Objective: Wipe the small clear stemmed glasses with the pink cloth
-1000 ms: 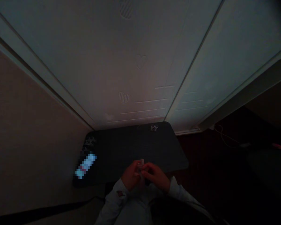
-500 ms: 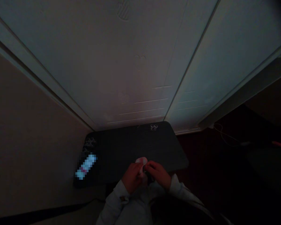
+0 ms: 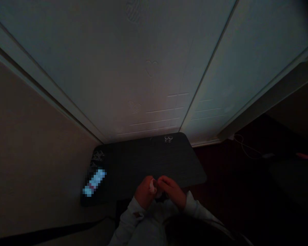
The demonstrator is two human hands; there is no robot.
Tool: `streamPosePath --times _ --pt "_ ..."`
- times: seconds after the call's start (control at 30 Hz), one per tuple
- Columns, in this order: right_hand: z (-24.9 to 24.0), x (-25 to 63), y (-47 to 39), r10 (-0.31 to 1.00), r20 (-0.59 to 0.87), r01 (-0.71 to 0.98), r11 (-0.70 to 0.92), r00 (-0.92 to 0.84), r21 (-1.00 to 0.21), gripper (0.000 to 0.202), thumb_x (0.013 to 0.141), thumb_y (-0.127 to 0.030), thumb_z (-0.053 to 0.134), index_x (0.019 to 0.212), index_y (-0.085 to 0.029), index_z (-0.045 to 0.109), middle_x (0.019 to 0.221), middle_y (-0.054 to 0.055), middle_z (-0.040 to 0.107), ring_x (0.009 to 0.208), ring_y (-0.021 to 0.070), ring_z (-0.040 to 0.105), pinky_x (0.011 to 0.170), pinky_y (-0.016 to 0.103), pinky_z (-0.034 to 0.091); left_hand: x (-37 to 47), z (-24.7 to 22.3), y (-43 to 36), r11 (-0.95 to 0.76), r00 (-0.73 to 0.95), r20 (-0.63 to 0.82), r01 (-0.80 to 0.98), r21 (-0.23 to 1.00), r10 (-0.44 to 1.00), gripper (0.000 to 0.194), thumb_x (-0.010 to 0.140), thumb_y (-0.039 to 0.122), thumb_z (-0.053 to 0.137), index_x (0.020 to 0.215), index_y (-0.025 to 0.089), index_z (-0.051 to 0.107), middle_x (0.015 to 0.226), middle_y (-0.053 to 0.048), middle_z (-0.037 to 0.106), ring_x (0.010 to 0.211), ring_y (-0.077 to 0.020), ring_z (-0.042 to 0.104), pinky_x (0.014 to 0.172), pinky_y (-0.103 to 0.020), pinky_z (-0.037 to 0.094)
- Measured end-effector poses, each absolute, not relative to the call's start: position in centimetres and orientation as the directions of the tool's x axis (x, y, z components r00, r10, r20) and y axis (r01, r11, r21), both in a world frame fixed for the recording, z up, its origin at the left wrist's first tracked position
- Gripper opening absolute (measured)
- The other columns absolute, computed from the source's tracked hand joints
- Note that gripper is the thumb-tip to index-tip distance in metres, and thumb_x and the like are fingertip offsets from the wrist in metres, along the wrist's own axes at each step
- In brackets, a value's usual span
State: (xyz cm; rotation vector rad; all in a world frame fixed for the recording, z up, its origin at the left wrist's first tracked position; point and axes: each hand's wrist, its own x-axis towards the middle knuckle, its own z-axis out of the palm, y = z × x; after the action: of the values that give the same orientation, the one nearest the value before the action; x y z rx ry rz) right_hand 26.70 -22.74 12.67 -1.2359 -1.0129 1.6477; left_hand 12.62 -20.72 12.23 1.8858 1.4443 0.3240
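Note:
The scene is dim. My left hand point(image 3: 145, 192) is closed around a small white and pink item point(image 3: 152, 186), perhaps soft, at the near edge of the dark table point(image 3: 143, 159). Close beside it on the right, my right hand point(image 3: 172, 192) has its fingers pinched together at the item's edge. What exactly lies between those fingertips is too dark to make out. Part of the item is hidden by my left fingers.
A lit, pixelated device point(image 3: 94, 182) lies at the table's left end, with clear crinkled items point(image 3: 98, 156) behind it. Small clear round pieces point(image 3: 168, 139) sit near the back edge. White panels point(image 3: 154, 85) rise behind; a white cable point(image 3: 243, 147) lies right.
The white and pink item stood up above my left fingers before; now less of it shows, bunched inside my left hand. My left hand has turned and risen slightly.

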Motion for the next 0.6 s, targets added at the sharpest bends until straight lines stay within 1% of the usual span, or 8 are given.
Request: streamPosePath --times 0.1,0.17,0.2,0.3,0.37,0.47,0.6 --pt "12.3 27.0 -23.0 0.955 -0.25 -0.116 -0.27 -0.162 -0.956 0.034 0.076 -0.047 0.051 0.095 -0.019 0.05 0.068 -0.003 0.048 0.062 0.0111 0.048 0.059 0.024 0.04 12.4 12.6 -20.7 -0.101 0.332 -0.227 0.736 0.669 0.916 0.007 0.076 0.021 0.047 0.081 0.017 0.05 0.075 -0.001 0.057 0.068 -0.0126 0.055 0.061 -0.022 0.04" --pt "12.5 27.3 -23.1 0.969 -0.175 -0.054 -0.187 -0.172 -0.981 0.039 0.076 -0.04 0.055 0.109 -0.021 0.045 0.078 -0.001 0.051 0.069 0.0123 0.051 0.065 0.026 0.043 12.2 12.7 -20.5 -0.12 0.348 -0.2 0.713 0.691 0.916 0.006 0.074 0.021 0.05 0.079 0.018 0.05 0.075 -0.001 0.057 0.068 -0.0123 0.055 0.061 -0.021 0.04" --pt "12.6 27.5 -23.1 0.975 -0.127 -0.001 -0.13 -0.182 -0.992 0.042 0.075 -0.035 0.057 0.112 -0.021 0.044 0.084 0.001 0.053 0.074 0.0132 0.052 0.07 0.028 0.043 12.1 12.8 -20.4 -0.117 0.348 -0.196 0.704 0.701 0.917 0.006 0.074 0.021 0.05 0.078 0.018 0.05 0.074 0.0 0.057 0.067 -0.0121 0.055 0.061 -0.021 0.04" --pt "13.0 28.0 -23.1 0.973 0.007 0.196 0.054 -0.232 -0.979 0.037 0.077 -0.026 0.056 0.112 -0.021 0.048 0.097 0.006 0.055 0.084 0.0159 0.053 0.081 0.033 0.043 11.9 12.7 -20.3 -0.082 0.326 -0.215 0.7 0.709 0.92 0.008 0.076 0.027 0.048 0.075 0.018 0.049 0.068 0.002 0.056 0.061 -0.011 0.053 0.056 -0.02 0.039" --pt "13.2 28.4 -23.1 0.959 0.048 0.303 0.135 -0.278 -0.943 0.031 0.079 -0.024 0.053 0.11 -0.02 0.051 0.101 0.007 0.057 0.09 0.0176 0.054 0.085 0.034 0.042 11.8 12.4 -20.3 -0.112 0.354 -0.222 0.718 0.686 0.908 0.013 0.079 0.029 0.044 0.074 0.018 0.049 0.066 0.001 0.056 0.06 -0.0104 0.053 0.054 -0.019 0.038" --pt "13.4 28.7 -23.0 0.944 0.03 0.415 0.173 -0.329 -0.893 0.031 0.08 -0.027 0.053 0.11 -0.02 0.053 0.103 0.008 0.059 0.095 0.0191 0.054 0.085 0.034 0.042 11.6 11.9 -20.3 -0.199 0.428 -0.233 0.751 0.63 0.873 0.018 0.082 0.027 0.039 0.072 0.017 0.05 0.067 0.0 0.057 0.06 -0.0102 0.052 0.055 -0.019 0.038" --pt "13.7 28.9 -22.9 0.949 -0.045 0.541 0.139 -0.312 -0.83 0.03 0.078 -0.032 0.057 0.105 -0.019 0.055 0.094 0.006 0.063 0.086 0.019 0.056 0.078 0.032 0.042 11.5 11.4 -20.5 -0.248 0.453 -0.245 0.78 0.575 0.857 0.012 0.078 0.023 0.045 0.071 0.017 0.051 0.069 -0.002 0.057 0.062 -0.0121 0.052 0.057 -0.022 0.037"
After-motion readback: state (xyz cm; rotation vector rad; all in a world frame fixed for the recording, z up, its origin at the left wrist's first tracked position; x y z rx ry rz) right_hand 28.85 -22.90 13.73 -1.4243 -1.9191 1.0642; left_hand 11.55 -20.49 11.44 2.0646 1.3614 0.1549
